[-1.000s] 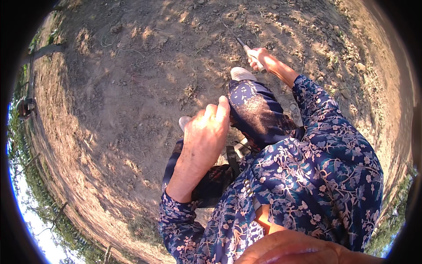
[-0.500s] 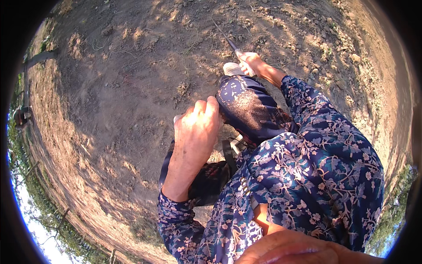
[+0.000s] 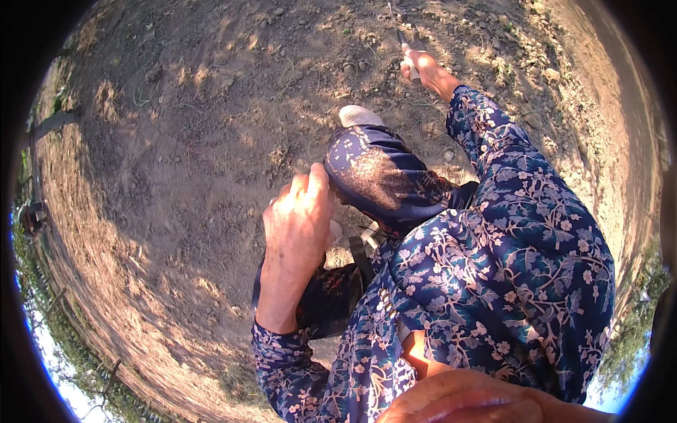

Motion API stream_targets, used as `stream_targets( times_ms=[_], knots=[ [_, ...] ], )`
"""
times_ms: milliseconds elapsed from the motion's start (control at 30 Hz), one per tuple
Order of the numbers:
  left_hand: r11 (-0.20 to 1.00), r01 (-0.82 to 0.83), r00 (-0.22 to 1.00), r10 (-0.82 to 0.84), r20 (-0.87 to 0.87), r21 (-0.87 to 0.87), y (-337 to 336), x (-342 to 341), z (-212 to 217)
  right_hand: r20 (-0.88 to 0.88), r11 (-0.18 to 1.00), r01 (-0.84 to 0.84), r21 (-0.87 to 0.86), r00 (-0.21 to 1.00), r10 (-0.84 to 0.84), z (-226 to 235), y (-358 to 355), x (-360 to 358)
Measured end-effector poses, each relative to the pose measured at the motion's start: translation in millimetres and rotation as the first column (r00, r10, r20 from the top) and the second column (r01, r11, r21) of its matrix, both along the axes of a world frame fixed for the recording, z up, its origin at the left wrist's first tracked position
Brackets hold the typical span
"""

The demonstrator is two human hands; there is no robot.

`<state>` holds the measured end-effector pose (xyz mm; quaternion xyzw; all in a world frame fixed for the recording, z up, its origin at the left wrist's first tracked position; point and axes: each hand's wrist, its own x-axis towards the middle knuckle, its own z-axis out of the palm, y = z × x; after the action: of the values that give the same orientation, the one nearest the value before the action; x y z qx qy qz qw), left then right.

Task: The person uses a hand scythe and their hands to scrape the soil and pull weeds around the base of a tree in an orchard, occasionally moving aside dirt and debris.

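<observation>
I am crouched over bare, dry soil (image 3: 183, 141), wearing a dark blue floral garment (image 3: 522, 240). My right hand (image 3: 421, 68) is stretched out ahead, shut on the handle of a thin, dark-bladed hand tool (image 3: 397, 28) whose tip points away over the ground. My left hand (image 3: 300, 222) rests against my raised knee (image 3: 381, 169), fingers together and curled; a small pale thing shows at its edge, but I cannot tell whether it is held. The pale toe of my shoe (image 3: 358, 115) peeks out beyond the knee.
Clods, small stones and dry stems lie scattered over the soil. A few small green weeds (image 3: 504, 70) grow at the upper right. Grass and trees (image 3: 63, 345) line the far left and bottom rim.
My right hand with the tool has reached farther forward over the soil. My left hand has stayed on the knee, and the view has shifted a little.
</observation>
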<state>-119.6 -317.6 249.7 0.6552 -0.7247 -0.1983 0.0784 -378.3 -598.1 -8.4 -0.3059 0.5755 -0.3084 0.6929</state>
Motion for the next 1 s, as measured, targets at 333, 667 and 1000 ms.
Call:
stream_targets(
  times_ms=[333, 667, 1000],
  knots=[
    [0.999, 0.019, 0.999, -0.02, -0.03, -0.034, -1, 0, -5, 0.096, 0.968, -0.101, 0.23, 0.992, 0.081, -7, 132, -24],
    [0.999, 0.03, 0.998, -0.032, -0.052, -0.032, -1, -1, -5, 0.098, 0.957, 0.26, 0.127, 0.957, -0.273, 1, 45, -73],
    [0.997, 0.074, 0.997, -0.074, -0.018, 0.032, -1, -1, -7, 0.048, 0.995, -0.089, 0.039, 0.995, 0.087, -1, 163, -94]
  ],
)
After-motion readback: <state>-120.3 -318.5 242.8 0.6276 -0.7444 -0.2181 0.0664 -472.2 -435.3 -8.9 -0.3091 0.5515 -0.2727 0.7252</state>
